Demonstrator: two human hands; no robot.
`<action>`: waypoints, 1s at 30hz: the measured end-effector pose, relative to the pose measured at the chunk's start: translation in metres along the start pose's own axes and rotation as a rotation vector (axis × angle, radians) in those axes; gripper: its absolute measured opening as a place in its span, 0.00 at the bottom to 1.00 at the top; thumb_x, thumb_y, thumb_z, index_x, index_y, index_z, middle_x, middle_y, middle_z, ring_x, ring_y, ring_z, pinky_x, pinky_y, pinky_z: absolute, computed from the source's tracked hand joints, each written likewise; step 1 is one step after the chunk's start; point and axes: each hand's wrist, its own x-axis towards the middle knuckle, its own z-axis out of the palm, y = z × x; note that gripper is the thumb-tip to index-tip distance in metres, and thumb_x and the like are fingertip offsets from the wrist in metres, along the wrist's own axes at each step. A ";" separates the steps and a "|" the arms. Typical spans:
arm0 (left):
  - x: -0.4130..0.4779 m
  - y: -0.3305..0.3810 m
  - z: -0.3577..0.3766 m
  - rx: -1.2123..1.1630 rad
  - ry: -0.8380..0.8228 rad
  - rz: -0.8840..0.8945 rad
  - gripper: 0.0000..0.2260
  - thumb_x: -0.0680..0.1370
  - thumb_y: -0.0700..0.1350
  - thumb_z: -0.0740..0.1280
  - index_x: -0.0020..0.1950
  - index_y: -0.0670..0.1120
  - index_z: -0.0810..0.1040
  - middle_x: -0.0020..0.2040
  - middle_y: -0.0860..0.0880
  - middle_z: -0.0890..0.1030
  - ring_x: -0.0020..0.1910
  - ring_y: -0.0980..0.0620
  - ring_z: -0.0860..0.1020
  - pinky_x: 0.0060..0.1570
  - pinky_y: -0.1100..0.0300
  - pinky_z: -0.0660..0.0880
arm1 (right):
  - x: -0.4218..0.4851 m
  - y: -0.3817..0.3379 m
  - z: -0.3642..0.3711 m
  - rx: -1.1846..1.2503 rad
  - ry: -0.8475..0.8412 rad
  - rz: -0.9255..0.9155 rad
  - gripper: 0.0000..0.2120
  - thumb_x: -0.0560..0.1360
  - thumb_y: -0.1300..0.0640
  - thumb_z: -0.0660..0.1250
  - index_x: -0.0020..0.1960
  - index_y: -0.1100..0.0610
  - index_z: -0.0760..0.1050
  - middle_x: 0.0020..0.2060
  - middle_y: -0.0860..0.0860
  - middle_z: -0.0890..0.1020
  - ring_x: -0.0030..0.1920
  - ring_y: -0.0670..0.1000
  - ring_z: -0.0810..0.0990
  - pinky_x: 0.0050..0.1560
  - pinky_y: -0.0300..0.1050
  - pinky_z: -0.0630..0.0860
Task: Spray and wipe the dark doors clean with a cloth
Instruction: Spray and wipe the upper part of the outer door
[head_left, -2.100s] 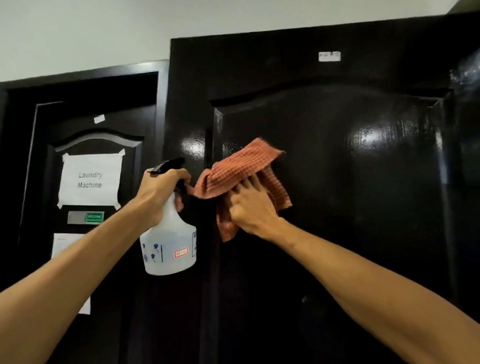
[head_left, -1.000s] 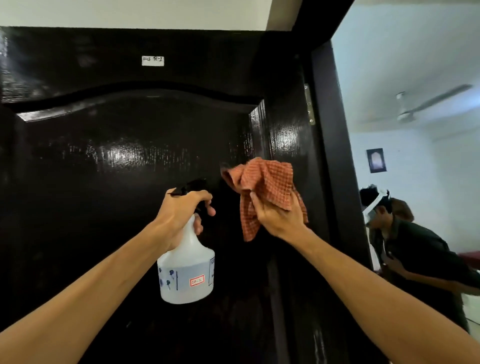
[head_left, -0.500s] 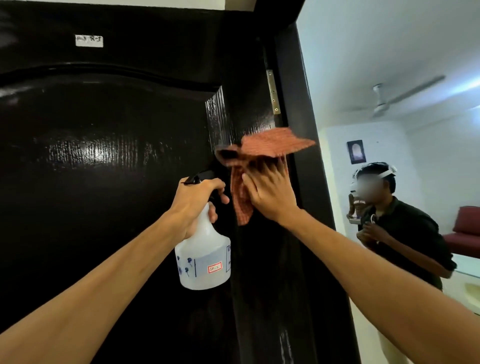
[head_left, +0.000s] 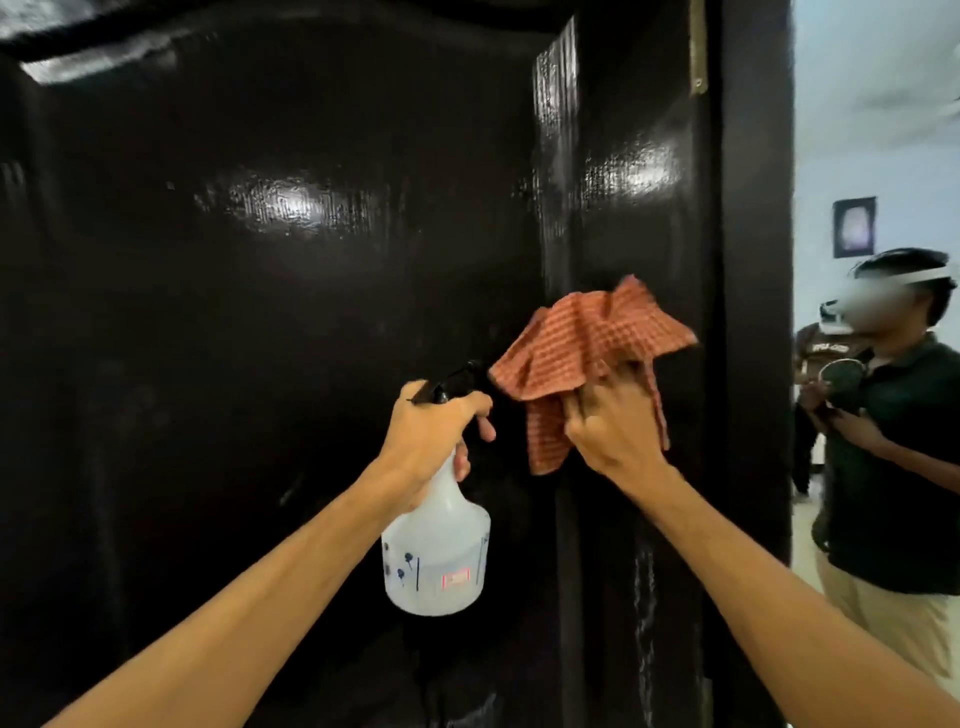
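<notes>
Looks like the wipe step: the right hand (head_left: 615, 431) clutches the red checked cloth (head_left: 587, 353) against the right-hand stile of the dark door (head_left: 260, 312), while the left hand (head_left: 431, 436) is wrapped round the neck of the spray bottle (head_left: 436, 551) just to its left, hands close but apart. Next move probably calls for a long stroke down that stile, or a fresh squirt first (wet-looking streaks show lower down). Count: one cloth, one bottle, one door in view, two hands.
</notes>
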 end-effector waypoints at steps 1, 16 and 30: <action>-0.003 -0.007 -0.008 0.007 0.010 -0.011 0.10 0.80 0.40 0.70 0.44 0.33 0.81 0.40 0.37 0.85 0.21 0.45 0.67 0.24 0.58 0.67 | 0.009 0.000 0.003 -0.042 -0.001 0.021 0.08 0.73 0.62 0.60 0.40 0.63 0.77 0.36 0.62 0.80 0.37 0.64 0.80 0.39 0.55 0.77; -0.019 -0.038 -0.124 -0.050 0.074 -0.034 0.07 0.81 0.40 0.70 0.48 0.36 0.81 0.37 0.38 0.82 0.21 0.45 0.68 0.24 0.58 0.67 | 0.016 -0.127 0.033 -0.058 -0.125 0.196 0.14 0.78 0.55 0.59 0.39 0.59 0.78 0.32 0.56 0.80 0.33 0.59 0.82 0.34 0.49 0.77; -0.055 -0.072 -0.334 0.026 0.254 0.057 0.10 0.81 0.40 0.71 0.44 0.34 0.81 0.39 0.38 0.85 0.21 0.44 0.68 0.25 0.58 0.69 | 0.058 -0.326 0.098 0.132 -0.100 0.011 0.10 0.75 0.53 0.67 0.52 0.56 0.83 0.51 0.57 0.84 0.56 0.62 0.79 0.65 0.58 0.69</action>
